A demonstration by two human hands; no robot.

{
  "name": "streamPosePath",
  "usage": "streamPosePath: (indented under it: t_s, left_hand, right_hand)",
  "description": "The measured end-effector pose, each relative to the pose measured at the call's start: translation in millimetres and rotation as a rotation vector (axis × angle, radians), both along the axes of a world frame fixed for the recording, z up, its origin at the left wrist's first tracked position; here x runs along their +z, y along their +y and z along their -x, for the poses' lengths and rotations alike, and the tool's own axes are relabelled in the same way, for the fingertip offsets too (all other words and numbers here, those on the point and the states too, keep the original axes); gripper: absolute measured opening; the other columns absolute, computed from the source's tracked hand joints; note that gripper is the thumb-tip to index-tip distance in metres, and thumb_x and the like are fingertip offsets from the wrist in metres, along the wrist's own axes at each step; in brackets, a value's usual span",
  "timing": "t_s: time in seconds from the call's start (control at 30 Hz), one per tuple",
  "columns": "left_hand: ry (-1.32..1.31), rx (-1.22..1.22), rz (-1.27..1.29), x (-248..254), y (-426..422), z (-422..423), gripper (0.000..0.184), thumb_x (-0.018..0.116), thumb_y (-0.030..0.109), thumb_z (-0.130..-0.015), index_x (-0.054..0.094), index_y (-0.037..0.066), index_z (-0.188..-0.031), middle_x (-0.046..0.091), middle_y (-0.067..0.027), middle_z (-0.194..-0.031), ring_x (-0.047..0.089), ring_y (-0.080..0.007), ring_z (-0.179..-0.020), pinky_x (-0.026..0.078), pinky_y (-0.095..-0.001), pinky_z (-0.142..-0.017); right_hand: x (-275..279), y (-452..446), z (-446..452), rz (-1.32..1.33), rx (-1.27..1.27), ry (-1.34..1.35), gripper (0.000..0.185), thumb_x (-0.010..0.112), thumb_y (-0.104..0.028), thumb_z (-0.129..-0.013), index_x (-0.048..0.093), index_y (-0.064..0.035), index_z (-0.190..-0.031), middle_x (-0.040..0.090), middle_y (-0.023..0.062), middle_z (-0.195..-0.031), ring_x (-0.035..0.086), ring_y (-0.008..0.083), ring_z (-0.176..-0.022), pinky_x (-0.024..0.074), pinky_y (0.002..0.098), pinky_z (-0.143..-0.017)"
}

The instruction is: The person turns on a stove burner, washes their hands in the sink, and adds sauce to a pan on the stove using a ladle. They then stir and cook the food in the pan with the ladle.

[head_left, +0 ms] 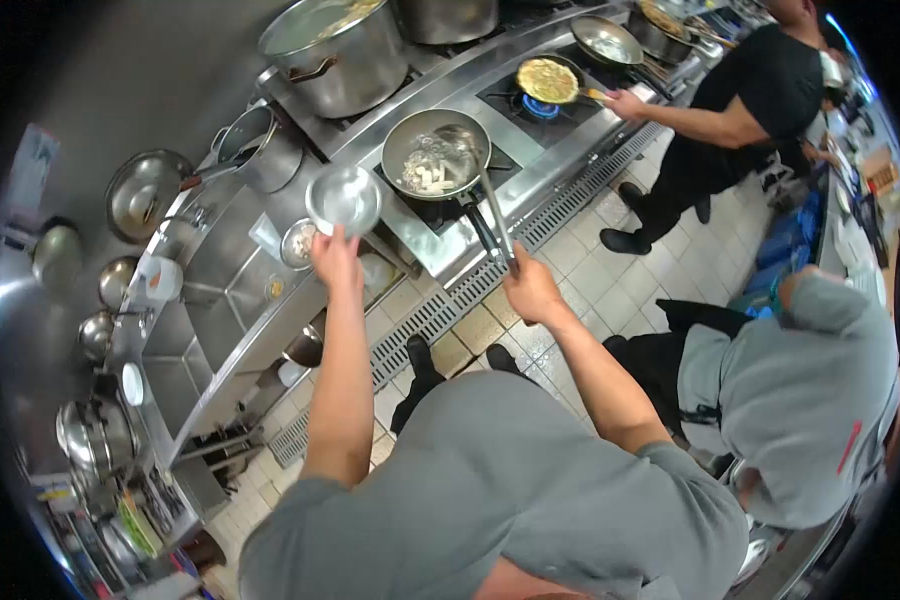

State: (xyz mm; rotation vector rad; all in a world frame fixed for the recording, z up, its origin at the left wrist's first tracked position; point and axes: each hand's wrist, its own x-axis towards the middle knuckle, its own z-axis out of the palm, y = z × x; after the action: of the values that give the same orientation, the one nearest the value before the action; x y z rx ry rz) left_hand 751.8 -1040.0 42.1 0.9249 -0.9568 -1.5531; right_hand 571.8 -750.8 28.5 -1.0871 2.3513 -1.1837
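Frying pan (407, 142) sits at twelve o'clock; right hand (532, 288) clamps its fingers round a ladle (494, 210), left hand (337, 260) pinches a metal bowl (343, 200) at eleven. A co-worker's red shirt mark (850, 446) is illegible from here.

A large stockpot (362, 80) holding pale liquid stands at 11 o'clock, a second pot (452, 22) at 12. Toward 1 o'clock, a small pan (574, 70) with round yellow food (547, 81) in it is above a blue flame (541, 107); a person in black (785, 85) at 2 holds it. A person in grey (800, 405) is between 3 and 4, a metal sink (185, 345) at 9.
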Motion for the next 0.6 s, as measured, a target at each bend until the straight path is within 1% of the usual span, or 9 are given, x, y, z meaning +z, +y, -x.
streamPosePath:
  t_s: [0.03,0.1,0.2,0.37,0.43,0.5,0.53,0.57,0.6]
  left_hand:
    - [-0.001,0.074,-0.035,12,37,-27,0.013,0.065,0.008,-0.093,0.053,0.007,-0.088,0.058,-0.0022,-0.093,0.056,-0.0137,-0.086,0.054,-0.0345,-0.077]
    - [-0.075,0.123,-0.059,-47,71,-120,0.016,0.065,0.008,-0.093,0.051,0.008,-0.086,0.056,-0.0011,-0.094,0.054,-0.0127,-0.091,0.052,-0.0372,-0.082]
    - [-0.207,0.271,-0.169,-80,161,-253,0.019,0.064,0.006,-0.092,0.047,0.011,-0.085,0.053,-0.0012,-0.092,0.054,-0.0145,-0.089,0.053,-0.0389,-0.082]
    - [-0.092,0.823,-0.259,-70,300,-395,0.013,0.057,0.0,-0.092,0.047,0.007,-0.092,0.058,-0.0085,-0.1,0.06,-0.021,-0.094,0.055,-0.0409,-0.082]
    - [-0.129,1.0,-0.211,-61,349,-446,0.008,0.057,0.004,-0.094,0.05,0.006,-0.097,0.06,-0.0113,-0.1,0.062,-0.0238,-0.097,0.055,-0.0414,-0.082]
    - [-0.135,1.051,-0.209,2,397,-445,0.01,0.058,0.011,-0.095,0.056,0.003,-0.101,0.063,-0.0102,-0.099,0.063,-0.022,-0.098,0.054,-0.0392,-0.083]
    - [-0.111,1.078,-0.175,-10,436,-470,0.011,0.058,0.013,-0.096,0.059,0.003,-0.101,0.063,-0.0084,-0.096,0.063,-0.0217,-0.094,0.053,-0.0366,-0.087]
    - [-0.113,1.238,-0.26,-31,470,-499,0.015,0.058,0.016,-0.096,0.06,0.004,-0.105,0.06,-0.0067,-0.098,0.061,-0.0202,-0.098,0.051,-0.0366,-0.088]
    - [-0.219,1.409,-0.165,-42,503,-505,0.018,0.059,0.018,-0.096,0.061,0.005,-0.107,0.057,-0.0058,-0.103,0.057,-0.0183,-0.105,0.051,-0.0358,-0.089]
  right_hand:
    - [25,14,9,0.002,0.032,-0.001,0.039,0.057,-0.008,-0.083,0.054,0.0004,-0.121,0.059,0.0078,-0.07,0.06,0.0169,-0.056,0.048,0.0341,-0.053]
    - [61,34,25,-0.057,0.179,-0.517,0.038,0.058,-0.009,-0.083,0.054,0.0007,-0.12,0.062,0.0084,-0.074,0.06,0.0177,-0.056,0.0473,0.0344,-0.051]
    - [53,24,43,-0.117,0.241,-0.855,0.03,0.058,-0.009,-0.084,0.058,-0.0002,-0.112,0.063,0.0101,-0.074,0.059,0.0184,-0.052,0.0459,0.0361,-0.048]
    - [-3,-43,54,0.09,0.282,-0.158,0.023,0.052,-0.006,-0.083,0.061,0.0035,-0.103,0.059,0.0108,-0.062,0.056,0.0199,-0.045,0.0415,0.0377,-0.038]
    - [47,-29,41,-0.142,0.246,-0.27,0.036,0.051,-0.005,-0.082,0.058,0.0049,-0.116,0.057,0.0099,-0.061,0.054,0.0201,-0.04,0.0415,0.0372,-0.038]
    - [64,-16,24,-0.202,0.218,-0.437,0.04,0.057,-0.008,-0.085,0.057,0.0037,-0.123,0.056,0.0037,-0.063,0.051,0.0136,-0.044,0.0366,0.031,-0.037]
    - [87,-15,1,-0.126,0.05,-0.723,0.026,0.059,-0.01,-0.089,0.061,0.0009,-0.112,0.051,-0.0018,-0.062,0.047,0.0087,-0.047,0.0352,0.0263,-0.04]
    - [50,-25,12,0.031,0.026,-0.896,0.007,0.058,-0.01,-0.091,0.062,-0.0046,-0.093,0.046,-0.0043,-0.061,0.044,0.0056,-0.049,0.034,0.0229,-0.042]
    - [37,-36,26,0.123,0.25,-1.283,0.012,0.056,-0.008,-0.092,0.058,-0.0094,-0.081,0.047,-0.0043,-0.06,0.042,0.0046,-0.048,0.0339,0.0218,-0.042]
